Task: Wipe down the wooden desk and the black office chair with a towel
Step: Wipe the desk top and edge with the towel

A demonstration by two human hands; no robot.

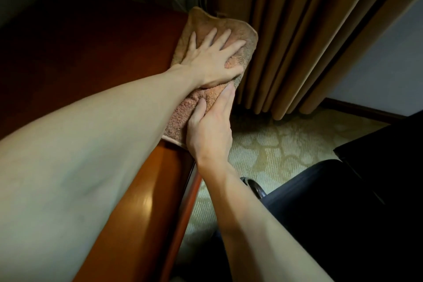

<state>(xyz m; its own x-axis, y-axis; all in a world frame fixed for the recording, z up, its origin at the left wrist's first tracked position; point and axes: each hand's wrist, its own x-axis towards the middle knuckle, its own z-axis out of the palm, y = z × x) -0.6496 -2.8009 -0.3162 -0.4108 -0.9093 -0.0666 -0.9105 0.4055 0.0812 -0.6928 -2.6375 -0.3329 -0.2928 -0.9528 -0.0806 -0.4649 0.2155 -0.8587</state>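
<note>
The towel (199, 107), a pinkish-brown terry one, lies on the far right corner of the wooden desk (96, 52). Its far end spills a little past the corner toward the curtain (297, 41), and its right side folds down over the desk's edge.

The left hand (212, 57) lies flat on the far half of the towel, palm down. Its fingers are straight and spread, and the thumb points toward the desk's right edge. It presses the cloth against the wood and grips nothing.

The right hand (210, 126) sits on the near half of the towel, just behind the left hand, right at the desk's edge. The thumb rests on top of the cloth. The fingers run straight along the part that hangs over the side, so this hand is also uncurled and pressing (whether the fingertips tuck under the fold cannot be told). The two hands almost touch, the right index fingertip lying just below the left thumb.

The desk's polished top catches a bright reflection near the bottom of the view. To the right of the desk a pale patterned carpet (274, 144) covers the floor. The black chair (377, 155) stands on it, well apart from the towel, too dark to show its parts.
</note>
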